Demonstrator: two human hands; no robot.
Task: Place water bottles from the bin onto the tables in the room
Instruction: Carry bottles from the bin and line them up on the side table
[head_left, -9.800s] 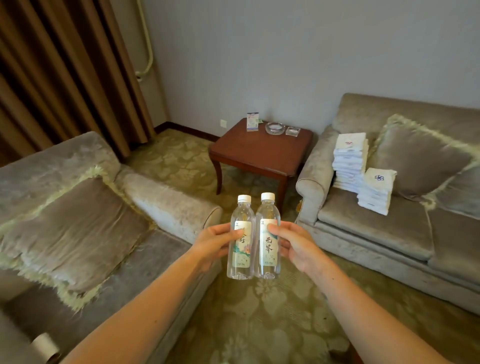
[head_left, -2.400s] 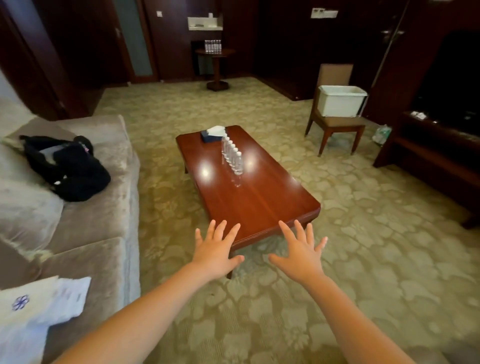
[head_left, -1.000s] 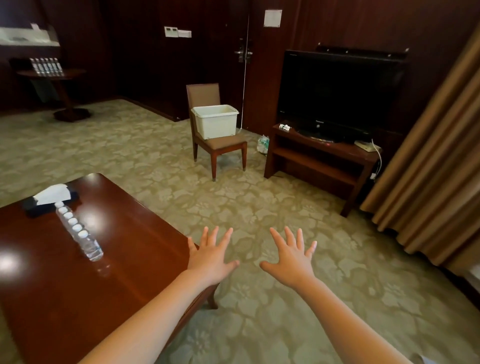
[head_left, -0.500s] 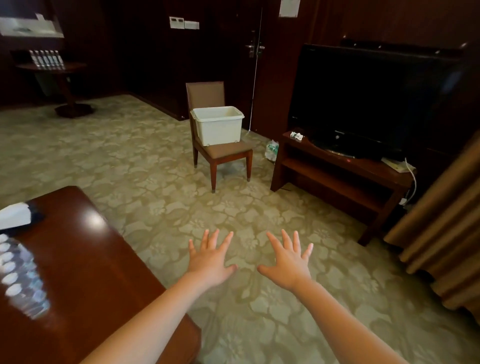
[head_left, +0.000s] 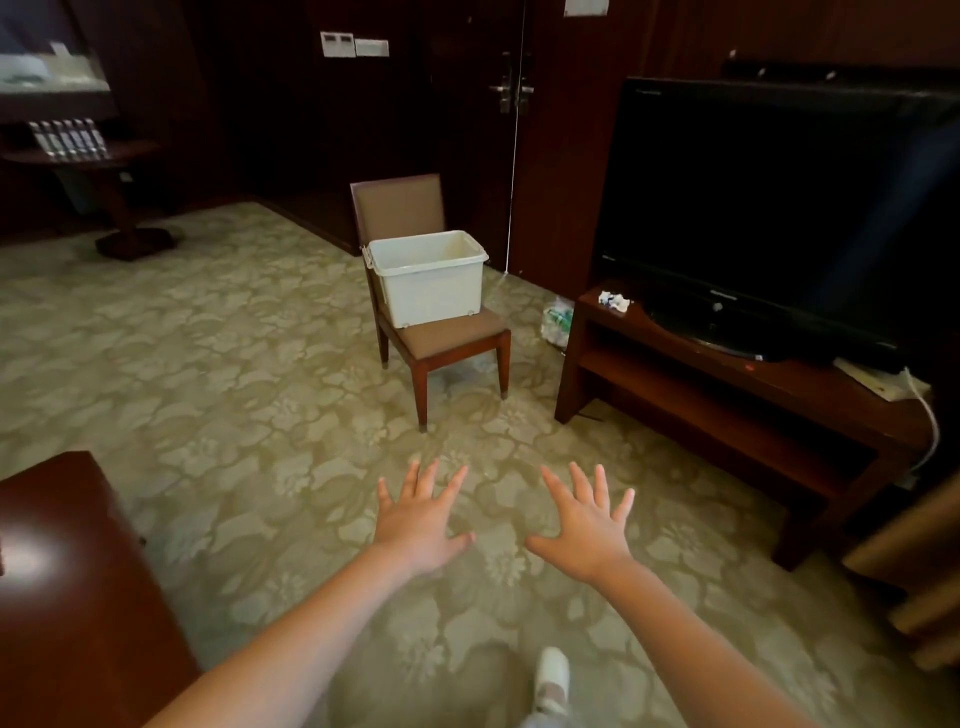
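A white plastic bin (head_left: 427, 276) stands on the seat of a brown chair (head_left: 447, 332) ahead of me; its inside is hidden from here. My left hand (head_left: 422, 520) and my right hand (head_left: 584, 525) are stretched out in front over the carpet, palms down, fingers spread, holding nothing. A row of several water bottles (head_left: 67, 137) stands on a small round table (head_left: 111, 156) at the far left. The corner of the dark red coffee table (head_left: 62, 597) fills the lower left; no bottles on it are in view.
A TV stand (head_left: 737, 395) with a large black television (head_left: 769, 208) lines the right side. A plastic pack (head_left: 557, 322) lies on the floor between chair and stand. Brown curtain (head_left: 924, 587) hangs at the lower right. Patterned carpet spreads between me and the chair.
The view has come closer to the chair with the bin and turned right. The coffee table's bottle row has slid out of view on the left. Both hands stay spread and empty.
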